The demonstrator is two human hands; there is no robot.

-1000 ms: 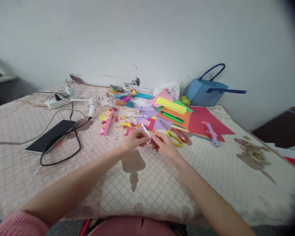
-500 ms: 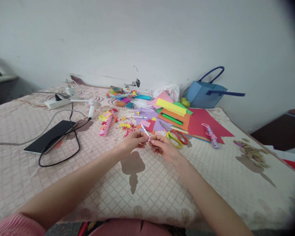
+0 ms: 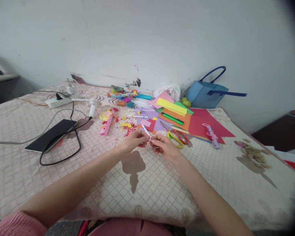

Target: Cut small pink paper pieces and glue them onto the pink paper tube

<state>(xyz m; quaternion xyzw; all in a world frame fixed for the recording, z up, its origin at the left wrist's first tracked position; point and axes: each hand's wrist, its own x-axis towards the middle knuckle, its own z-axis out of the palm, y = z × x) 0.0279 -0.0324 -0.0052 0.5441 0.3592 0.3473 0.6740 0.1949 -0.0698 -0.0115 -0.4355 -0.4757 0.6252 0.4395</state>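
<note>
My left hand [image 3: 137,139] and my right hand [image 3: 161,144] meet over the cloth, fingertips pinched around a small pink piece [image 3: 150,139]. A slim white stick with a blue band [image 3: 146,129] slants up and left from between the fingers; which hand bears it is hard to tell. Just right of my right hand lie scissors with yellow [image 3: 175,139] and red [image 3: 183,136] handles. Behind the fingers are a purple sheet [image 3: 144,114] and small pink and red paper pieces.
To the left lie a black tablet [image 3: 51,134], cables and a white power strip [image 3: 59,102]. A rolled pink paper [image 3: 106,126] is near colourful scraps. Coloured sheets [image 3: 199,123], a decorated purple roll [image 3: 212,136], a blue bag [image 3: 205,94] and brown pieces [image 3: 254,153] are at right.
The whole view has shifted very slightly. Both hands keep almost the same pose around the small pink piece.
</note>
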